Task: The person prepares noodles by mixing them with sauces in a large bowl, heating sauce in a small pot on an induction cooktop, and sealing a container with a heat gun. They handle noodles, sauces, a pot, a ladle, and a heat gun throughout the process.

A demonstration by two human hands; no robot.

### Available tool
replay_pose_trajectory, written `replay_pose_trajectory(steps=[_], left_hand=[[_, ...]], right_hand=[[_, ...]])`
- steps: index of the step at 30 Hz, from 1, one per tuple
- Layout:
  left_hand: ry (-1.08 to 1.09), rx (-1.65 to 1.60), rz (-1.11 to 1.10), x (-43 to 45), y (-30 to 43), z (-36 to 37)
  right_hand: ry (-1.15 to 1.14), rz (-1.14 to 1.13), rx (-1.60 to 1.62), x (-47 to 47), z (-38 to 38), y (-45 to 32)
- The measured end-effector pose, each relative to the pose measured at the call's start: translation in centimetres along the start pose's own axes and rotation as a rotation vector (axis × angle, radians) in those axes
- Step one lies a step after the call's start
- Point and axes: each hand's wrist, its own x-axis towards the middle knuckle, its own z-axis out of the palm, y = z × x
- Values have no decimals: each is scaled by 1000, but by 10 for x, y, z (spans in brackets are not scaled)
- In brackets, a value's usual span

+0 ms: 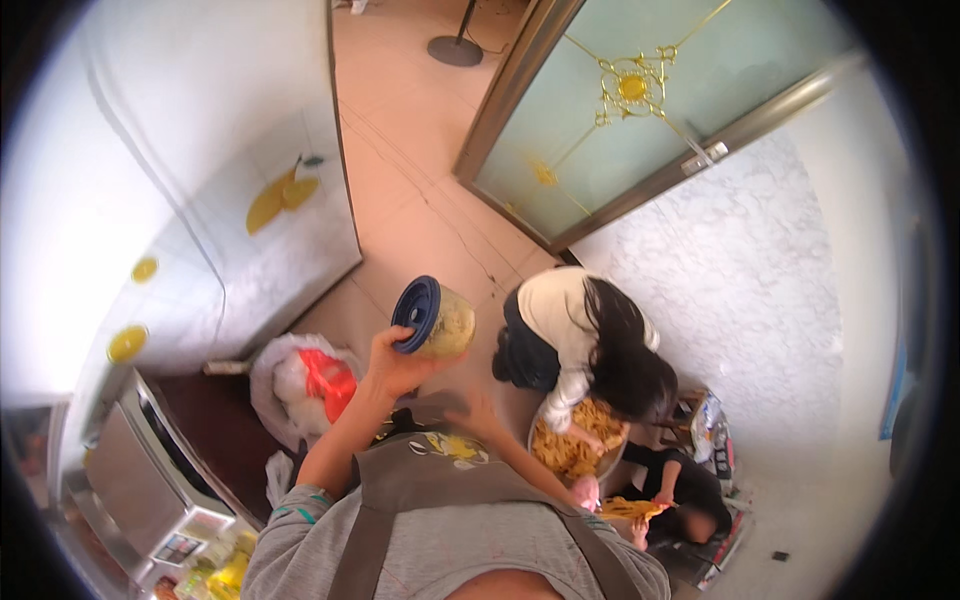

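My left hand [397, 364] is shut on a clear jar [448, 324] with a dark blue lid, tilted on its side. The jar has pale contents that I cannot identify, and its lid faces left. My right hand [474, 416] is blurred and lower, just in front of my apron [427, 476], below the jar and apart from it; its fingers look spread and nothing shows in them.
At right a person in a cream top [559, 300] reaches into a large basin of yellowish-brown strips [562, 450]. Another person in black [690, 499] handles similar strips. A bin with a white liner [266, 382] stands left, near a metal appliance [135, 476]. A glass door [555, 127] stands ahead.
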Motion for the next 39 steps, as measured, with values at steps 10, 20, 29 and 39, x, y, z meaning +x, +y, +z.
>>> replay_pose_trajectory(steps=[10, 20, 29, 39], left_hand=[[265, 433, 150, 240, 159, 47], [444, 951, 660, 339, 310, 72], [549, 192, 788, 455, 507, 100], [592, 1228, 842, 672, 789, 258]], right_hand=[[-497, 128, 732, 189, -208, 38], [-931, -171, -337, 485, -452, -57], [-930, -983, -566, 766, -539, -358], [-954, 63, -10, 1025, -676, -428]])
